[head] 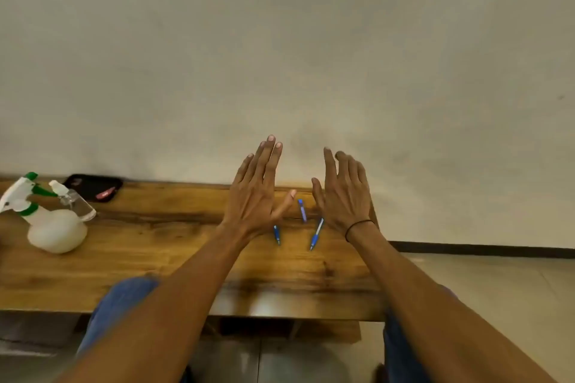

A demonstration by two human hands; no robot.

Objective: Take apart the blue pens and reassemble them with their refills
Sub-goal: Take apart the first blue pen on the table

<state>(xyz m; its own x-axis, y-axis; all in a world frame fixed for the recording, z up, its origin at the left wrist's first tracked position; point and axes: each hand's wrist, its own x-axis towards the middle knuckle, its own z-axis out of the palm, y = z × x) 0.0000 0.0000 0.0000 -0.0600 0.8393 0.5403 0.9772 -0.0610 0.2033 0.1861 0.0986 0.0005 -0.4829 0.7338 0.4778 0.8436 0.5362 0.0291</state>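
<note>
Pens [316, 235], three blue ones, lie near the table's [155, 261] far edge, toward its right end, between my hands. My left hand [253, 193] and right hand [342, 196] hover spread and empty, so no grip is made. I judge one pen should be pinched at both ends, then its barrel twisted apart low over the table.

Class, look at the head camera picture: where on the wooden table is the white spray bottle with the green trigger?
The white spray bottle with the green trigger stands at the far left of the wooden table, just in front of a black case and well left of both open hands.
</note>
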